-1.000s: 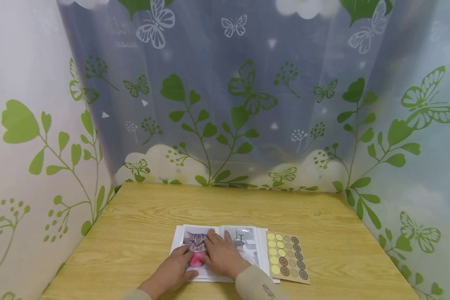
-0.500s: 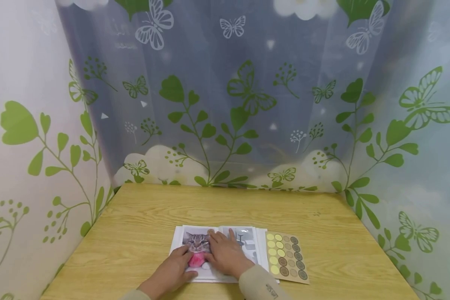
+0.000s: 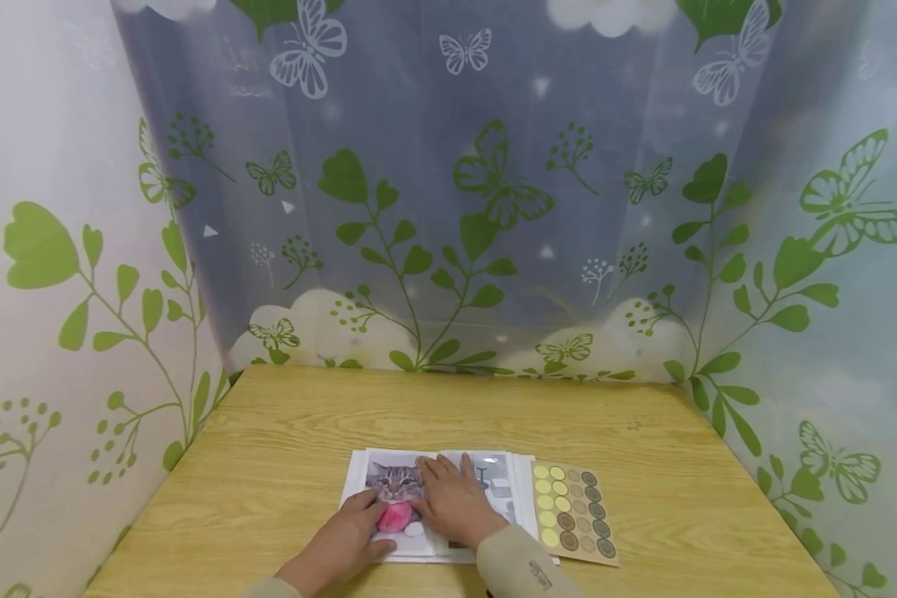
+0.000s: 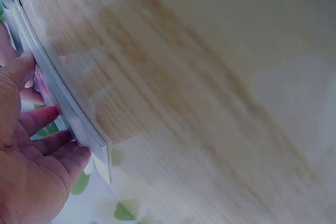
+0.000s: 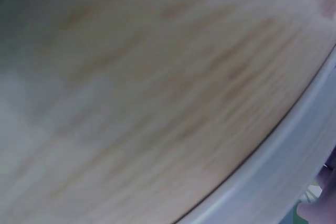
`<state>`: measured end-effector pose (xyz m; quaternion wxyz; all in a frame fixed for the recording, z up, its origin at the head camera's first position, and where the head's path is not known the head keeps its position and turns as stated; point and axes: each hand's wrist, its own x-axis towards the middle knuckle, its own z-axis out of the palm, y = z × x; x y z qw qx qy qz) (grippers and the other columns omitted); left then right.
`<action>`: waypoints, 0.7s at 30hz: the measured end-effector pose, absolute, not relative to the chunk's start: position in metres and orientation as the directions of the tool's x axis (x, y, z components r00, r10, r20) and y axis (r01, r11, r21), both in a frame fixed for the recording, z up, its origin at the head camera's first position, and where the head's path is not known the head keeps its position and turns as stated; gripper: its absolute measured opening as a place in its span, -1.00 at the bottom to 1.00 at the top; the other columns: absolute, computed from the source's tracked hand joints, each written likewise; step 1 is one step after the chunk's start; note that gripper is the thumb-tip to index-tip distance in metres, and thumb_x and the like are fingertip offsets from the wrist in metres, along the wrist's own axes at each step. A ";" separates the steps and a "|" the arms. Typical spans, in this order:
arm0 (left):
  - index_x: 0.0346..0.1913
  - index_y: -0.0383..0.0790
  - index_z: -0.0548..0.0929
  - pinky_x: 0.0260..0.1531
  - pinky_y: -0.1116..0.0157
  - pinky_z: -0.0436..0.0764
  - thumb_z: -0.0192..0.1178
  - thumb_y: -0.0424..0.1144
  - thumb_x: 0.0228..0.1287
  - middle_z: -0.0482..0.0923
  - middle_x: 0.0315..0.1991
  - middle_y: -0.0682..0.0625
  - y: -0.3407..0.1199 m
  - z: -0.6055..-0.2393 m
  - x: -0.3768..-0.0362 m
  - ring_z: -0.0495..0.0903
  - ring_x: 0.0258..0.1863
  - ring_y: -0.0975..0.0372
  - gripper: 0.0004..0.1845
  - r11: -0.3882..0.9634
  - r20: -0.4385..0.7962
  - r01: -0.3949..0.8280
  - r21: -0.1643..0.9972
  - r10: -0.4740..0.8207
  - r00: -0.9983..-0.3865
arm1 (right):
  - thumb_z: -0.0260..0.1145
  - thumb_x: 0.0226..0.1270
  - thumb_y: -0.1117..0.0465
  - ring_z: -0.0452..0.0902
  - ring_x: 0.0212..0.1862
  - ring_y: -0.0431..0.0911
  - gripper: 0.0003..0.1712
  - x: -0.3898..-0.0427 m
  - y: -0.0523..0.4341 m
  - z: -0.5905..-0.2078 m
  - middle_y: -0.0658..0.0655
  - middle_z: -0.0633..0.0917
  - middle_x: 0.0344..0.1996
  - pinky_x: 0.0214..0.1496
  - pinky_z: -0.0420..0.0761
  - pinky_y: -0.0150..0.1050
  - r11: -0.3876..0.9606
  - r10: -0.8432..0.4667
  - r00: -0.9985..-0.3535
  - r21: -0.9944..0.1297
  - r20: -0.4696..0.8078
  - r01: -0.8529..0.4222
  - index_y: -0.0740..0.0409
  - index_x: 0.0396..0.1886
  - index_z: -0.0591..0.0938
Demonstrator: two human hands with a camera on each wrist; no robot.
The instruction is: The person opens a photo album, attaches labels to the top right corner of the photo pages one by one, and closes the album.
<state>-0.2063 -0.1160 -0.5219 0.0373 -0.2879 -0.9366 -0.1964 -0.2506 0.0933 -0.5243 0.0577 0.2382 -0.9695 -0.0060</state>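
An open photo album [image 3: 519, 498] lies near the front edge of the wooden table [image 3: 448, 415]. Its left page shows a cat photo [image 3: 394, 482] with a pink patch below. My left hand [image 3: 353, 531] rests flat on the lower left page, fingers straight, touching the photo's edge. My right hand [image 3: 452, 502] lies flat across the middle fold, fingers spread and pressing down. In the left wrist view my left hand [image 4: 31, 145] touches the album's edge [image 4: 79, 124]. The right wrist view shows the album's rim [image 5: 283, 182] and a blurred fingertip.
A brown sticker sheet [image 3: 571, 513] with yellow, tan and brown round dots lies just right of the album. Curtains printed with green leaves and butterflies [image 3: 448, 208] enclose the table on three sides.
My right hand has slid a little to the right along the fold, uncovering more of the cat photo. The left hand has stayed in place.
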 end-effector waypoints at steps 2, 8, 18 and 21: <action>0.13 -0.56 0.55 0.19 -0.13 0.45 0.40 -0.08 0.18 0.41 0.20 -0.45 -0.116 -0.523 -0.207 0.41 0.22 -0.23 -0.36 0.758 0.186 0.553 0.345 0.523 -0.832 | 0.01 0.51 -0.23 0.24 0.44 0.05 -0.28 -0.252 0.093 -0.524 0.08 0.40 0.41 0.46 0.11 0.23 0.888 -0.459 -0.881 0.034 0.111 -0.459 0.11 0.46 0.36; 0.13 -0.56 0.55 0.19 -0.12 0.45 0.40 -0.06 0.19 0.42 0.19 -0.44 -0.116 -0.523 -0.206 0.42 0.22 -0.22 -0.35 0.759 0.190 0.555 0.341 0.523 -0.831 | 0.00 0.51 -0.23 0.19 0.47 0.04 -0.29 -0.254 0.090 -0.523 0.06 0.41 0.39 0.47 0.11 0.21 0.901 -0.434 -0.897 0.033 0.079 -0.433 0.07 0.46 0.37; 0.12 -0.58 0.55 0.19 -0.11 0.45 0.39 -0.07 0.18 0.43 0.19 -0.44 -0.115 -0.524 -0.205 0.43 0.21 -0.21 -0.36 0.752 0.211 0.568 0.334 0.528 -0.823 | 0.03 0.50 -0.21 0.22 0.45 0.08 -0.31 -0.259 0.085 -0.525 0.13 0.45 0.35 0.45 0.15 0.22 0.902 -0.428 -0.897 -0.007 0.111 -0.432 0.14 0.40 0.42; 0.12 -0.58 0.55 0.19 -0.11 0.45 0.39 -0.06 0.19 0.42 0.19 -0.44 -0.115 -0.523 -0.205 0.42 0.21 -0.21 -0.35 0.752 0.210 0.567 0.336 0.527 -0.824 | 0.03 0.50 -0.21 0.22 0.45 0.07 -0.31 -0.259 0.084 -0.524 0.13 0.46 0.35 0.46 0.15 0.20 0.905 -0.420 -0.900 -0.014 0.113 -0.424 0.14 0.39 0.43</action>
